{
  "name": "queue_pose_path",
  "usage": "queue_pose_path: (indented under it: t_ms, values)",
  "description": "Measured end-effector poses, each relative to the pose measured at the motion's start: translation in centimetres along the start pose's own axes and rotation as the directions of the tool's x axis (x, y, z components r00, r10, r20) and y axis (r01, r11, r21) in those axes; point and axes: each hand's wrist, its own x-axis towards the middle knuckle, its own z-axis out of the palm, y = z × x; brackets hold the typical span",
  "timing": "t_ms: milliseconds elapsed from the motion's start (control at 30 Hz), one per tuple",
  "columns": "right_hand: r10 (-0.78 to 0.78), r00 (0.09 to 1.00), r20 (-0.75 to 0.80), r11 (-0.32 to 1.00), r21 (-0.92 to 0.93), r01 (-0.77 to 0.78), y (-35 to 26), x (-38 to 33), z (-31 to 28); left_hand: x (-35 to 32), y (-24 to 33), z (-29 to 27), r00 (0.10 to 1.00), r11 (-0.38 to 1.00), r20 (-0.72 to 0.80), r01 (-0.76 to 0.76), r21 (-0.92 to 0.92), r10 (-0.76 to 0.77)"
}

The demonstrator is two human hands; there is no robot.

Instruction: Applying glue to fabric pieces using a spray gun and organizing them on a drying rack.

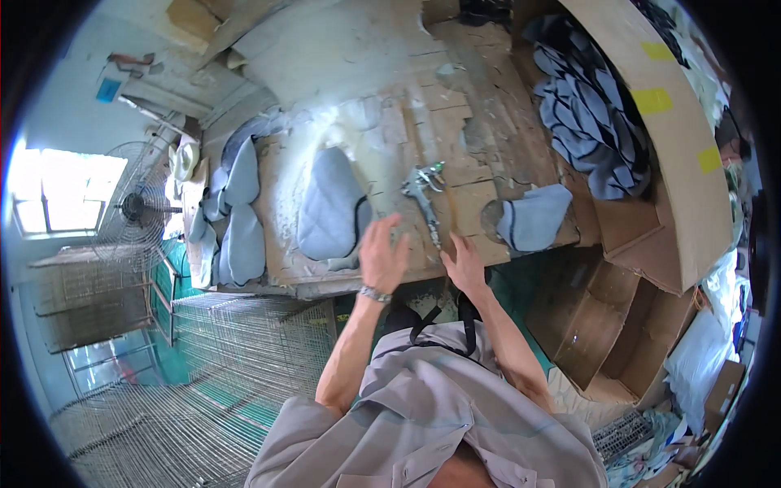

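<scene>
A metal spray gun (420, 192) lies on the worn, board-covered worktable in front of me, its handle toward my body. My right hand (466, 265) is at the table's near edge, fingers apart, just right of the handle's lower end; whether it touches the gun or its hose I cannot tell. My left hand (383, 255) hovers with fingers spread by the near right corner of a grey fabric piece with dark edging (329, 205). It holds nothing. A folded grey fabric piece (534, 218) lies at the right of the table.
Several grey fabric pieces (242, 244) lie at the table's left end, near a standing fan (134, 206). A large cardboard box (679, 195) at the right holds a heap of dark-edged grey pieces (590, 114). Wire racks (244, 342) stand at my lower left.
</scene>
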Motion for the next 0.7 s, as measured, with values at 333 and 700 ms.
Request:
queue_pose_path:
  t_ms: [333,700]
  values:
    - [0.289,0.957,-0.005,0.914,-0.295,-0.278,-4.4,10.1,8.6,-1.7,-14.5,-7.2,0.962,0.92,0.267,-0.058,0.387,-0.052]
    - [0.304,0.868,-0.394,0.93,0.32,-0.181,-19.1,-3.7,-5.1,-2.3,-15.4,-7.6,0.975,0.932,0.214,-0.024,0.361,-0.057]
